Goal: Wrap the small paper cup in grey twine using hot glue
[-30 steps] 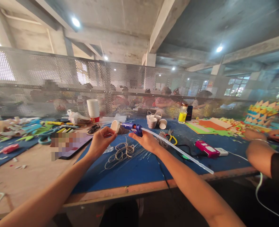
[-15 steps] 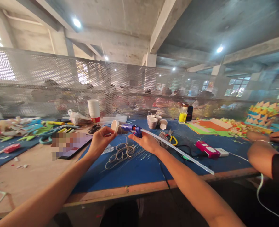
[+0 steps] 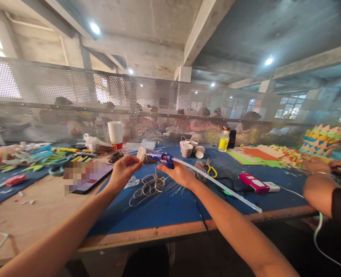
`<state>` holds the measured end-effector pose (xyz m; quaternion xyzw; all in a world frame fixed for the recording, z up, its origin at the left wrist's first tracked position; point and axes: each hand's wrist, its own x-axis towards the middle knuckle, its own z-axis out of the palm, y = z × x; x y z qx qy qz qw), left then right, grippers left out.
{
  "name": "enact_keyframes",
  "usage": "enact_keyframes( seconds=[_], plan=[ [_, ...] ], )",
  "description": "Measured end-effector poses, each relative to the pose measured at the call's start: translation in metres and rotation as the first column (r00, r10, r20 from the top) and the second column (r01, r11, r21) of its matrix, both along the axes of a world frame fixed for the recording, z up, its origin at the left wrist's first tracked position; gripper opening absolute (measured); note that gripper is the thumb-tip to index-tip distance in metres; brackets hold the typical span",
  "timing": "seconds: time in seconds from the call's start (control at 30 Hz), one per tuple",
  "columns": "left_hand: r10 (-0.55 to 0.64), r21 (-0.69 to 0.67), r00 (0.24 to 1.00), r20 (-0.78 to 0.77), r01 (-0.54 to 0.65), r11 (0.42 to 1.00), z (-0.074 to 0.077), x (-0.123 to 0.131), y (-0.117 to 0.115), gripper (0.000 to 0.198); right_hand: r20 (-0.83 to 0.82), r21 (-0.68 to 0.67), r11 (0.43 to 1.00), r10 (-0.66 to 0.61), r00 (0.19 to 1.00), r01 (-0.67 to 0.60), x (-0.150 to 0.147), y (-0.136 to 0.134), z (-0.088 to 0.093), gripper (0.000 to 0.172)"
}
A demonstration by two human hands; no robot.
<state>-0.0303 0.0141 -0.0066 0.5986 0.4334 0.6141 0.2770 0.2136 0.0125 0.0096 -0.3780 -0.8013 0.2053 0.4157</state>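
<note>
My left hand [image 3: 126, 169] pinches a small paper cup [image 3: 142, 154] lying on its side, its open end facing left. My right hand [image 3: 178, 171] is wrapped round a blue glue gun [image 3: 159, 156], whose front end is at the cup. A long translucent glue stick [image 3: 216, 184] sticks out of the gun's back toward the lower right. Beneath my hands a loose coil of twine [image 3: 147, 189] lies on the blue mat [image 3: 115, 219]. Several small cups [image 3: 187, 149] stand or lie behind, some wound with twine.
Yellow-handled scissors [image 3: 211, 171], a pink box [image 3: 253, 182] and a yellow-labelled bottle [image 3: 224, 142] are to the right. A tablet [image 3: 94, 179] and a paper cup stack [image 3: 115, 134] are left. Another person's arm [image 3: 319, 190] rests at the right edge.
</note>
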Motion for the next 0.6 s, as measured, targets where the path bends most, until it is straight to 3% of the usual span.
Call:
enact_keyframes(
  seconds=[0.17,0.27,0.43,0.53,0.6],
  plan=[
    [-0.055,-0.050,0.996,0.076,0.059,0.997,-0.001,0.000,0.000,0.026,-0.126,-0.158,0.983,0.071,0.990,-0.091,-0.001,0.005,-0.005,0.050],
    [-0.090,-0.095,0.983,0.161,0.107,0.990,0.000,0.000,0.001,0.028,-0.181,-0.153,0.984,0.060,0.982,-0.088,-0.001,0.010,-0.005,0.053],
    [-0.121,-0.119,0.923,0.366,0.176,0.977,0.000,-0.003,0.005,0.029,-0.156,0.018,0.981,-0.189,0.970,0.194,0.007,0.025,-0.006,0.043],
    [-0.146,-0.092,0.898,0.416,0.201,0.975,0.000,-0.005,0.008,0.027,0.048,0.001,0.905,-0.425,0.904,0.426,0.015,0.038,-0.009,0.037],
    [-0.155,-0.091,0.885,0.439,0.216,0.972,0.000,-0.006,0.009,0.026,0.195,-0.001,0.853,-0.511,0.837,0.521,0.021,0.045,-0.013,0.040]
  ],
)
